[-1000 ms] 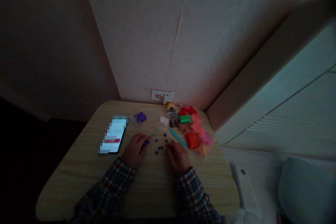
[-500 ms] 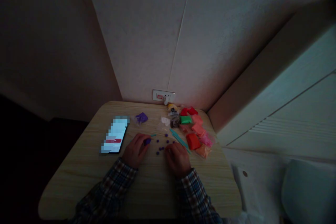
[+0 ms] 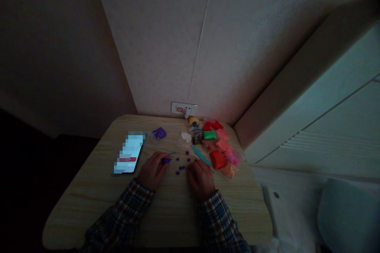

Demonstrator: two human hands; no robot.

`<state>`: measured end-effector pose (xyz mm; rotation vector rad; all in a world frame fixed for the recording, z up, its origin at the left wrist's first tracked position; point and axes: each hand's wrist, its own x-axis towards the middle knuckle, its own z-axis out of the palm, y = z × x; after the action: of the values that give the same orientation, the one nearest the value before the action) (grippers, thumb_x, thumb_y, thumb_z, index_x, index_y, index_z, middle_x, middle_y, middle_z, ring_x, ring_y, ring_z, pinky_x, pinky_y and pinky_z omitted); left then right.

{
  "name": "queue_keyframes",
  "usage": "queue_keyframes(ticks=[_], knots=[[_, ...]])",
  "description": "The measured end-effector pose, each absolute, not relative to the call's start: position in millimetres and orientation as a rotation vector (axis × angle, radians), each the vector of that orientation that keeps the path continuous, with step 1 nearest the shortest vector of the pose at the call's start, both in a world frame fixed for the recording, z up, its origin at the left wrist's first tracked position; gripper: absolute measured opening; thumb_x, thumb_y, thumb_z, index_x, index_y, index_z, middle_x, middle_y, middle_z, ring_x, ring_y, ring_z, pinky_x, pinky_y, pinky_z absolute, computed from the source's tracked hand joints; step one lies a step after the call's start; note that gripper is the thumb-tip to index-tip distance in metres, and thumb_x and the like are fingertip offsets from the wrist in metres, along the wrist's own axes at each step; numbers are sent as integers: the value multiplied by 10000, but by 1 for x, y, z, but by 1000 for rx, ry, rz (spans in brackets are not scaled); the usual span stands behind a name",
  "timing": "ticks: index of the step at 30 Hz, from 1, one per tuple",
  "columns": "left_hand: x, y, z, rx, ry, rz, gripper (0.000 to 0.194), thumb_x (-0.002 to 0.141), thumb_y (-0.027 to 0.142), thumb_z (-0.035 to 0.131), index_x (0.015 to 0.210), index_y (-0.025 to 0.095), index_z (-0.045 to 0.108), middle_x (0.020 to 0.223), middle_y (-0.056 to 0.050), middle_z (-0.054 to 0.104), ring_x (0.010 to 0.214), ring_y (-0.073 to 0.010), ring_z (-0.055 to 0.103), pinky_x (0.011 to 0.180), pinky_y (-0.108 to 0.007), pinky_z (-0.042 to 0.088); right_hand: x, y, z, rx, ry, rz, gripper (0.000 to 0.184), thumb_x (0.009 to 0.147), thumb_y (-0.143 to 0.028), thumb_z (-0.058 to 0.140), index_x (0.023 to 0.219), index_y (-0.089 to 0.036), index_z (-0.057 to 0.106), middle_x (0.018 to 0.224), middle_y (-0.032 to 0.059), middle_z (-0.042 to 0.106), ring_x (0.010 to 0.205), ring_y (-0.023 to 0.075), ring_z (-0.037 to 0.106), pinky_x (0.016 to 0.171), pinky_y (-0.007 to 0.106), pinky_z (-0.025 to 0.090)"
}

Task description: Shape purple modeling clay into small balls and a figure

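Note:
My left hand (image 3: 152,169) is closed around a lump of purple clay (image 3: 166,161), held between thumb and fingers. A thin teal stick (image 3: 172,153) pokes out past its fingertips. Several small purple clay balls (image 3: 180,168) lie scattered on the table between the hands. My right hand (image 3: 202,178) rests at their right side with its fingers curled together; whatever is in them is hidden. Just beyond that hand lie teal modelling tools (image 3: 201,155), partly covered by it.
A phone (image 3: 130,154) with a lit screen lies on the wooden table (image 3: 89,205) at left. Behind the balls are a purple clay packet (image 3: 159,133) and a white one (image 3: 186,137). Red (image 3: 217,159), green (image 3: 209,135) and other packets crowd the right. A wall socket (image 3: 184,108) holds a plug.
Both hands stay almost in place. The purple lump in my left hand looks slightly turned and flatter from this view. The whole view has shifted very slightly.

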<state>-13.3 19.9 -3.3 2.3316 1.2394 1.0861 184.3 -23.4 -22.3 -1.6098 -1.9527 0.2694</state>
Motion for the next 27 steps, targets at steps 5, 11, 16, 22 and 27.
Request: queue_keyframes(ticks=[5,11,16,22,27], knots=[[-13,19,-2,2269,1245,1077,216,805,203,492,1020,181,495,887,-43,587,777,-154,582,674,-285,520,183,-24,-20,-1633,-1964,266,89,797,-198,501,834,-197,581,817,27,565,792,174,521,727,299,328],[-12,19,0,2353,1230,1115,150,785,155,496,918,176,563,887,-50,555,837,-166,562,752,-309,509,184,-24,-21,-1640,-1966,288,115,779,-179,510,865,-198,584,847,36,566,822,189,522,740,318,326],[-12,19,6,2350,1207,1122,148,806,151,478,894,178,594,899,-51,578,861,-157,565,795,-303,502,183,-24,-17,-1605,-1946,270,107,798,-193,489,848,-195,584,823,39,570,795,184,525,721,312,339],[-10,18,8,2217,1125,1076,178,787,198,534,956,181,589,906,-47,637,837,-159,610,762,-298,524,172,-24,-5,-1455,-1918,198,171,816,-189,463,961,-166,551,842,53,592,825,192,536,751,330,349],[-7,14,3,1987,1090,983,220,752,212,566,968,174,549,907,-46,665,802,-162,643,738,-299,543,155,-23,-2,-1293,-1963,110,194,860,-233,467,1041,-181,515,903,49,626,868,185,545,798,338,341]])
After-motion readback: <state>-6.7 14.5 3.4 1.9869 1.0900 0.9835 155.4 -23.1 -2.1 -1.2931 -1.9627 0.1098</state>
